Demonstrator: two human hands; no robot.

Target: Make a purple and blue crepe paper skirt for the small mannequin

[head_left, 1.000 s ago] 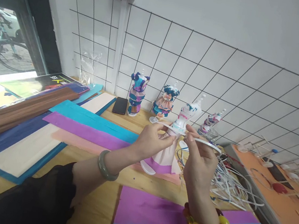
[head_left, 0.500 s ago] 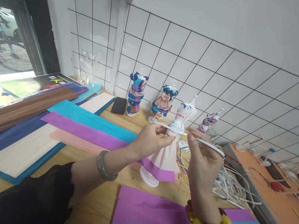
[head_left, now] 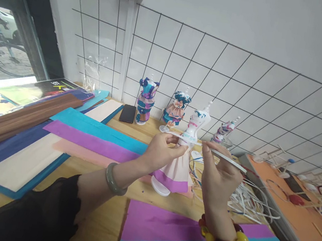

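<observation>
While the left hand [head_left: 162, 152] is pinching a white strip [head_left: 191, 141], the right hand [head_left: 219, 180], apart from the left, is gripping it too, and the strip is running past the waist of a small mannequin [head_left: 197, 122].

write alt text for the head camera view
A person's left hand and right hand hold a white strip at the waist of a small mannequin in a purple-hemmed pale skirt. Three other mannequins and coloured sheets share the wooden table.
</observation>
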